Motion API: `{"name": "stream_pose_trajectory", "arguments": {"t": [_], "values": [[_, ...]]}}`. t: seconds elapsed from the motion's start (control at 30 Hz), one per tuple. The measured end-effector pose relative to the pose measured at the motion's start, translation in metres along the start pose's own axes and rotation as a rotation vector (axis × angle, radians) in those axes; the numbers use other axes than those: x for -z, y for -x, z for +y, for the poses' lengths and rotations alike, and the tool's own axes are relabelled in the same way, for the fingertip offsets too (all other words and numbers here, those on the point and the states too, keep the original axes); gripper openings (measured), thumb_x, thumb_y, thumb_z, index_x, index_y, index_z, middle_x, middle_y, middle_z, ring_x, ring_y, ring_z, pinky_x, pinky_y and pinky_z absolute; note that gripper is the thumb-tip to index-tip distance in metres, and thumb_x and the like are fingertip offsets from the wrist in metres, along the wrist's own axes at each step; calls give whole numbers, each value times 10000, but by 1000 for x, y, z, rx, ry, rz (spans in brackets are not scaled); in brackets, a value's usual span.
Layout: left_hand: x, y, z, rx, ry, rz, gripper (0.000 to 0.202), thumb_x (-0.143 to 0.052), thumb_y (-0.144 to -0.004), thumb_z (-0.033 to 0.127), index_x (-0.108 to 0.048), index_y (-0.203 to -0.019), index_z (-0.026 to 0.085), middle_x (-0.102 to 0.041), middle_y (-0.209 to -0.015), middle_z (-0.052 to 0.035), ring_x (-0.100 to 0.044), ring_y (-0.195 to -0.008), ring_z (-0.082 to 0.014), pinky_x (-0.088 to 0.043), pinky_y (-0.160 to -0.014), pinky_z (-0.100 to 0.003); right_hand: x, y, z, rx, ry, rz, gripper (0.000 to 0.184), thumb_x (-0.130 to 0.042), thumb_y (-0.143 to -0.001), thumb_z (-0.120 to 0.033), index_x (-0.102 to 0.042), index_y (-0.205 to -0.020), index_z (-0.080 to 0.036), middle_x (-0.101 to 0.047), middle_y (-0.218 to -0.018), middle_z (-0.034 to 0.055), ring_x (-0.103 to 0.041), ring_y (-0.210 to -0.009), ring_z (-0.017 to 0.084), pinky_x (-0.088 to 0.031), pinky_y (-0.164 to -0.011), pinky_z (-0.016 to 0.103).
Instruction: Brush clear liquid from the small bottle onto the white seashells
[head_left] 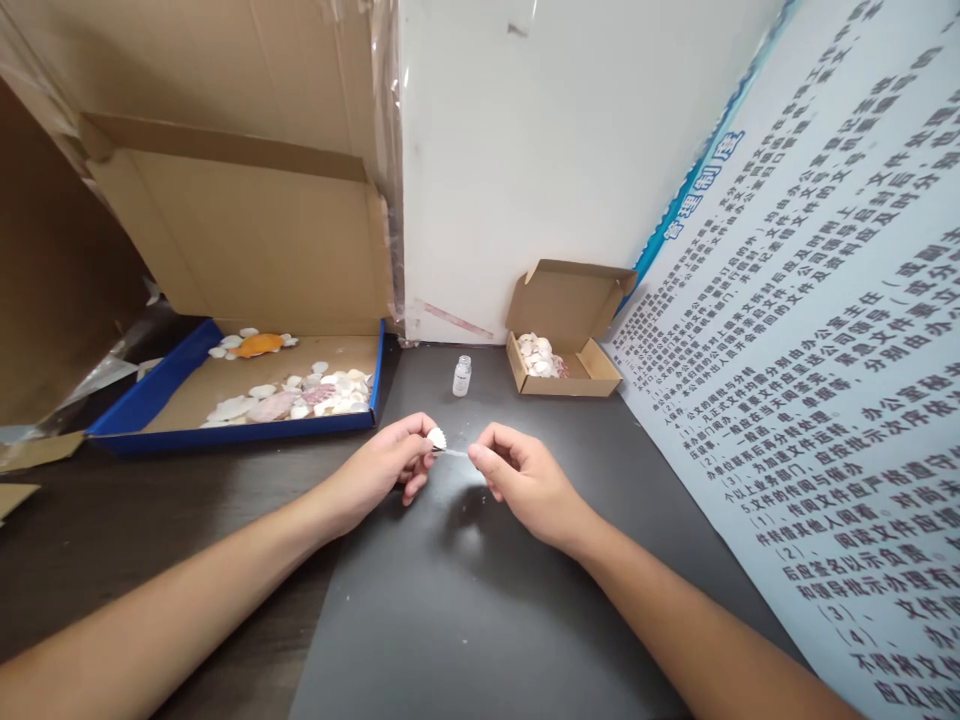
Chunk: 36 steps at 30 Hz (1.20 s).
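Near the middle of the dark mat, my left hand [401, 452] pinches a small white seashell [436, 438] between thumb and fingertips. Facing it, my right hand [525, 478] has its fingers closed on a thin pale stick [454, 453], whose far end reaches the underside of the shell; whether they touch I cannot tell. Just beyond the hands a small clear bottle [462, 377] with a label stands upright, and no cap shows on it.
At left lies an open blue-rimmed box [225, 437] with loose shells and an orange piece ringed by white shells [259, 345]. A small cardboard box [566, 384] at the back right holds more shells. A printed sheet [810, 400] borders the right; a white panel [555, 140] stands behind.
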<state>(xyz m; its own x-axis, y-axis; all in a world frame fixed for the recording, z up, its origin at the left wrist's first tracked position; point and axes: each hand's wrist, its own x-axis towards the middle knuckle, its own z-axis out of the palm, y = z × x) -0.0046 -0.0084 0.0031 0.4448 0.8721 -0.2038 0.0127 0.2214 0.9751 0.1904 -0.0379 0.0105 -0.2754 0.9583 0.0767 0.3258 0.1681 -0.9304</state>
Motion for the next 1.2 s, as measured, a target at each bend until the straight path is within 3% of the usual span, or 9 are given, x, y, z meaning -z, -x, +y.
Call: {"name": "stream_pose_trajectory", "arguments": {"t": [0.1,0.23,0.37,0.5,0.63,1.0,1.1,1.2], "values": [[0,0,1,-1,2,1,166,-543,-793,324,-466,-821,180,-481,-657,57,-410,-449,-60,-367,-442,-198,1,0,-1,24,123,121,366,-576,-886,-475,-477,-701,-175,-414,-601,-41,-370,-571,87,-288,-555,224],[1,1,2,10,7,6,168,-547,-786,323,-468,-823,179,-489,-660,52,-418,-450,-63,-372,-446,-201,3,0,-1,-2,-75,-54,360,-505,-918,-496,-477,-742,-182,-440,-604,-41,-403,-548,87,-338,-559,221],[1,1,2,9,2,12,171,-550,-783,326,-471,-812,177,-492,-663,49,-415,-450,-61,-362,-445,-199,3,0,0,13,100,36,344,-569,-890,-461,-485,-716,-176,-431,-620,-36,-377,-575,88,-309,-560,220],[1,1,1,7,-8,17,182,-551,-782,337,-466,-805,178,-495,-662,49,-418,-449,-61,-360,-449,-200,2,1,2,4,-47,-80,349,-499,-928,-480,-486,-750,-180,-443,-641,-37,-409,-572,87,-345,-570,219],[1,2,1,7,-10,15,169,-545,-779,327,-468,-806,180,-501,-669,48,-420,-453,-63,-358,-453,-200,2,0,3,34,140,48,340,-522,-925,-448,-504,-727,-172,-439,-628,-36,-388,-587,88,-302,-568,223],[-1,3,5,8,-48,2,159,-526,-776,329,-456,-794,188,-470,-649,49,-414,-478,-78,-350,-468,-207,0,5,-3,-24,-26,-156,364,-451,-963,-485,-432,-757,-186,-426,-626,-47,-400,-570,90,-319,-571,227],[-1,4,5,4,-61,-12,155,-525,-778,326,-459,-795,186,-464,-645,50,-410,-484,-80,-349,-473,-209,-2,6,-3,-27,-45,-163,331,-481,-945,-486,-441,-799,-192,-435,-626,-50,-405,-566,92,-322,-564,222],[-1,4,4,-4,-68,-19,141,-518,-785,314,-461,-793,185,-451,-628,53,-406,-486,-81,-348,-476,-209,-2,5,-3,-19,92,-79,321,-501,-932,-490,-449,-812,-197,-438,-623,-49,-397,-566,96,-305,-563,222]]}}
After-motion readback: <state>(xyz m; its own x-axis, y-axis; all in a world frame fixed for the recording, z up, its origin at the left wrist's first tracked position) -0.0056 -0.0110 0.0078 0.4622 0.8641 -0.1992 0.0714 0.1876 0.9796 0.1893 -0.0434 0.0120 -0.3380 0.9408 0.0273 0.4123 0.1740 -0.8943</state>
